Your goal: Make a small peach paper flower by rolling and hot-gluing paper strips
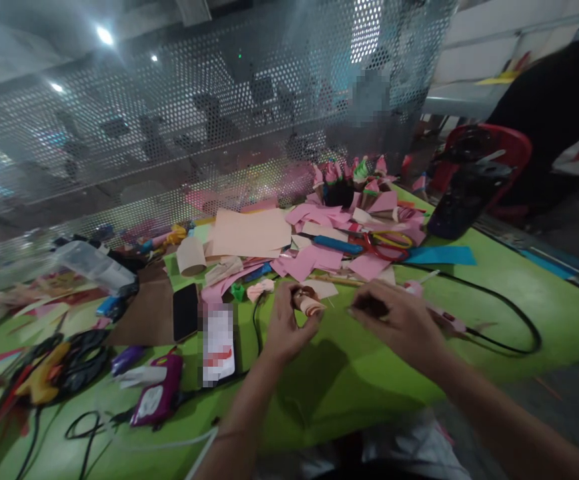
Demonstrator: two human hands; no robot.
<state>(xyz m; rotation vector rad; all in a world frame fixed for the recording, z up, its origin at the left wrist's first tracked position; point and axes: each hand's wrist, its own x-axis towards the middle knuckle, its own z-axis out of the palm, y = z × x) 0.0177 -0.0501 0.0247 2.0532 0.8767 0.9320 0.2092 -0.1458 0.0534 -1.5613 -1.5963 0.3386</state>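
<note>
At a green table (364,393), a person's left hand (285,321) held a small paper roll (312,303), peach and brown, between thumb and fingers just above the surface. The right hand (394,313), apart from the roll and to its right, had its fingers curled in toward the thumb; whether they gripped anything could not be told. Just beyond the right wrist lay a pink tool (447,317), its black cord (537,337) looping across the table's right side. Behind the hands spread pink paper (314,261) and a peach sheet (252,235), with scissors (388,245) (red and yellow in the handles) resting on the heap near a blue strip (444,255). Farther back, paper cones (370,189) topped in pink and green clustered before a perforated screen (169,133), and a dark bottle (459,197) stood near the right edge. To the left, a dark phone (185,312) touched a brown sheet (144,310), and a second phone (219,343), its display lit, lay beside it, above a purple device (162,393). Beyond the table at right were a red chair (518,143) and another person (559,113) in dark clothing.
</note>
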